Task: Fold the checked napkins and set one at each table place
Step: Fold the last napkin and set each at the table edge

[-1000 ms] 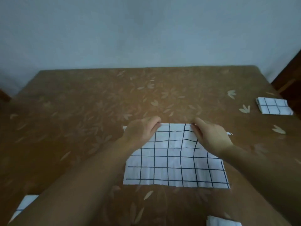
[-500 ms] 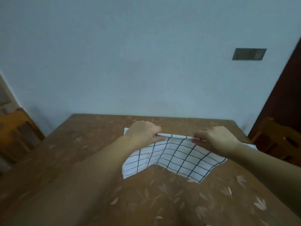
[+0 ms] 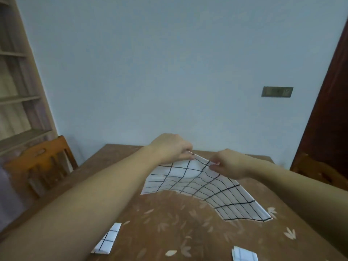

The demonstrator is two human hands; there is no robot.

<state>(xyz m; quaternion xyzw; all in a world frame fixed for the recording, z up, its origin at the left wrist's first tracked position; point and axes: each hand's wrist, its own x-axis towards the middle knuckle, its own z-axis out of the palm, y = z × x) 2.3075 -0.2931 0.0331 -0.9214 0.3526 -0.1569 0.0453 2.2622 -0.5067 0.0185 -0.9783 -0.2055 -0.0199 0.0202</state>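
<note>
Brown leaf-patterned counter (image 3: 169,223) under a pale wall carries the napkin (image 3: 197,183), lifted by its far edge and sagging back toward the person, long axis across. Left hand (image 3: 169,147) and right hand (image 3: 229,164) each pinch that edge, close together, left slightly farther. Two folded napkins (image 3: 107,240) lie nearer.
</note>
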